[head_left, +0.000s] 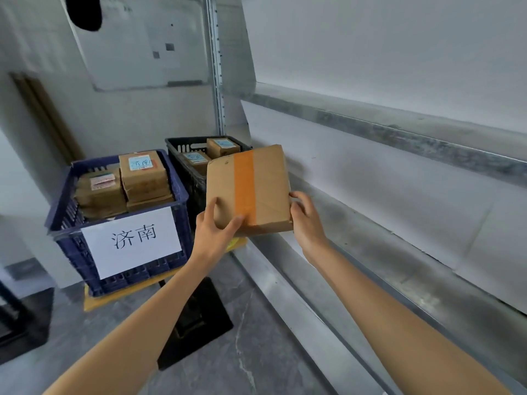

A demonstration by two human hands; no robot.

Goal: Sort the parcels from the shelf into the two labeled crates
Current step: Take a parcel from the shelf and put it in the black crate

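**Holding a parcel between the shelf and the crates**

Head view: we have the cardboard parcel (248, 189) in both hands at the centre of the frame, lifted clear of the metal shelf (370, 252) on the right and overlapping the near edge of the black crate (196, 183). Our left hand (216, 226) pinches its near left corner, thumb on top. Our right hand (306, 220) curls round its right edge.

We judge the step to be carrying and deciding. The blue crate (142, 276) at left centre bears a paper sign (132, 238) reading 济南; the black crate's sign is not visible. The next move probably calls for turning the parcel to find its address label.

The parcel is a flat brown box, slightly creased, with a strip of orange tape (243, 186) across its upper face. We see no label on that face.
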